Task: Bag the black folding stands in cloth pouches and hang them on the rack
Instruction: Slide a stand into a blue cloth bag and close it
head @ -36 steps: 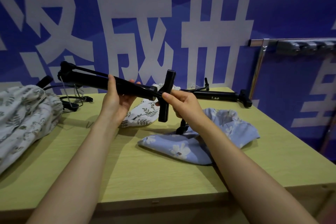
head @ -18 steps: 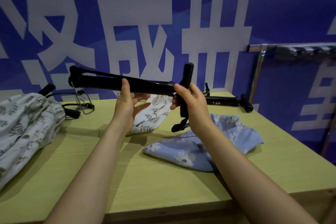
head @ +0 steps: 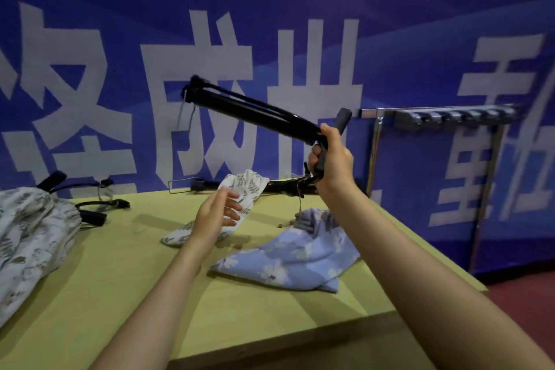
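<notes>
— Above the table [head: 126, 285], toward one o'clock: what does the right hand [head: 332, 159] have?
— Fingers wrapped round the crossbar end of a black folding stand [head: 255, 112], held in the air; its shaft slants up toward eleven o'clock.
— Left hand [head: 214, 215]?
— Fingers loose and spread, holding nothing, just in front of the white leaf-print pouch [head: 240, 198] (touching or not, I cannot tell).
— Other pouches?
— Blue floral pouch [head: 288, 258] flat on the table at five o'clock of that hand; grey floral bag [head: 30, 237] at nine o'clock.
— More stands?
— One lying at the table's far edge [head: 282, 186], behind the pouches.
— Rack [head: 450, 119]?
— Two o'clock, metal, against the blue wall [head: 420, 24].
</notes>
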Available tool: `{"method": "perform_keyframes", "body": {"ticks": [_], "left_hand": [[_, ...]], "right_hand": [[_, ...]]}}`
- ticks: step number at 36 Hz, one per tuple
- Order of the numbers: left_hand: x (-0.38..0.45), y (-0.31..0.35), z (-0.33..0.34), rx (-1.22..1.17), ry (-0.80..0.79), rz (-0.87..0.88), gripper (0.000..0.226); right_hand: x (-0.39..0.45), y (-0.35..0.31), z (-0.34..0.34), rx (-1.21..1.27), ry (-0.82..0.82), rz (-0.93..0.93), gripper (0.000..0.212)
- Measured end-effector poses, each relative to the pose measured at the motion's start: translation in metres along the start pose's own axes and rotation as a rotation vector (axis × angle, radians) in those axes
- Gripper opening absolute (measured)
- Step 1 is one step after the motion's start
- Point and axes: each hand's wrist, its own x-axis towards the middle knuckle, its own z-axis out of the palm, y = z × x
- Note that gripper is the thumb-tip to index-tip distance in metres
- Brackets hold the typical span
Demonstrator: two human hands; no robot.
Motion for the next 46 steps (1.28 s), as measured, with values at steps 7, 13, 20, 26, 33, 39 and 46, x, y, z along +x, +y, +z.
{"method": "perform_keyframes", "body": {"ticks": [7, 13, 20, 26, 33, 39, 46], "left_hand": [[-0.030, 0.005, 0.032, 0.363, -0.216, 0.101, 0.021], [-0.067, 0.019, 0.085, 0.786, -0.398, 0.274, 0.031], [-0.091, -0.015, 0.097, 1.158, -0.494, 0.281, 0.063], [-0.085, -0.015, 0.067, 0.945, -0.511, 0.279, 0.013], [-0.079, -0.007, 0.002, 0.977, -0.533, 0.242, 0.025], [-0.070, 0.003, -0.039, 1.111, -0.374, 0.094, 0.033], [-0.118, 0.045, 0.024, 1.043, -0.110, 0.327, 0.036]], "right_hand": [[0.004, -0.051, -0.053, -0.009, 0.157, -0.077, 0.021], [-0.005, -0.065, -0.107, -0.138, 0.195, -0.069, 0.024], [-0.019, -0.049, -0.145, -0.132, 0.239, 0.044, 0.019], [-0.026, -0.044, -0.153, -0.136, 0.181, 0.078, 0.019], [-0.033, -0.046, -0.157, -0.155, 0.097, 0.061, 0.017], [-0.041, -0.043, -0.165, -0.233, 0.048, 0.076, 0.018], [-0.056, -0.040, -0.172, -0.345, 0.015, 0.045, 0.020]]}}
